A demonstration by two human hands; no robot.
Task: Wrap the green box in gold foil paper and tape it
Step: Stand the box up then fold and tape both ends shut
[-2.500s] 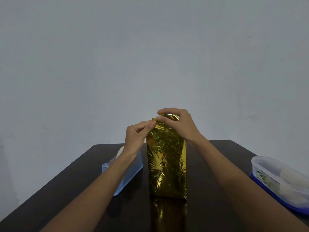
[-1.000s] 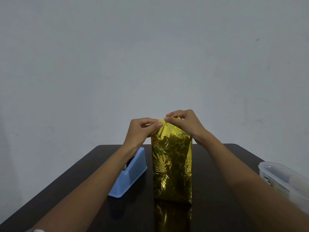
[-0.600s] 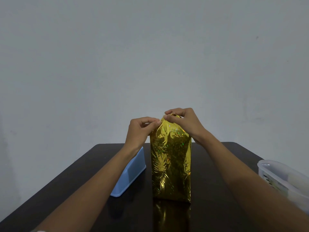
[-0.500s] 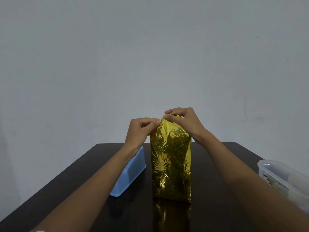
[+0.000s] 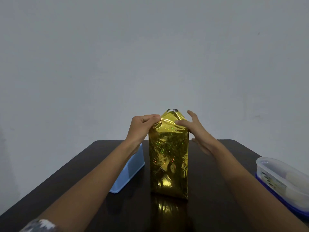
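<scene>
Left grip pinched on a top corner of crinkled gold foil; right grip loose, fingers spread.

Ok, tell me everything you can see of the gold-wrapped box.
The gold foil package stands upright on the dark table, tall and narrow, its holographic foil crinkled. No green shows. The top is folded into a peak with a pale patch at its tip. The left hand pinches the upper left corner; the open right hand rests its thumb on the upper right edge.
</scene>
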